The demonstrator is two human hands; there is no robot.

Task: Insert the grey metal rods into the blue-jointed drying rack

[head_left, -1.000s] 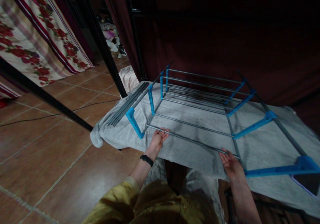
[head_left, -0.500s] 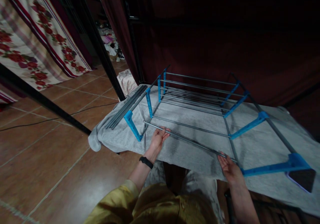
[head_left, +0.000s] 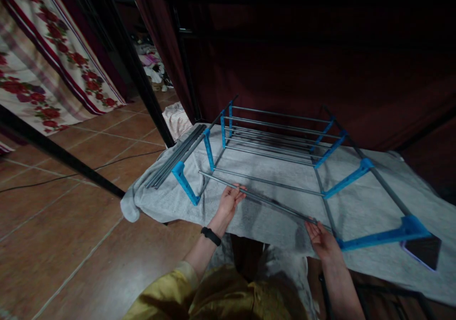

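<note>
A rack of grey metal rods and blue plastic side brackets (head_left: 349, 179) lies on a grey cloth (head_left: 363, 206). My left hand (head_left: 230, 201) grips the nearest metal rod (head_left: 263, 198) near its left end, fingers curled round it. My right hand (head_left: 320, 237) holds the same rod at its right end, next to the blue bracket (head_left: 384, 237). The rod's left tip sits close to the front left blue bracket (head_left: 184, 182). A black band is on my left wrist.
A bundle of loose grey rods (head_left: 178, 156) lies on the cloth's left edge. A dark phone (head_left: 422, 252) rests at the right under the rack. Black frame posts (head_left: 142, 82), a floral curtain (head_left: 42, 58) and a tiled floor with a cable are to the left.
Both hands have kept hold of the rod and shifted slightly; the rod's left end now sits a little nearer the front left bracket. The camera has drifted.
</note>
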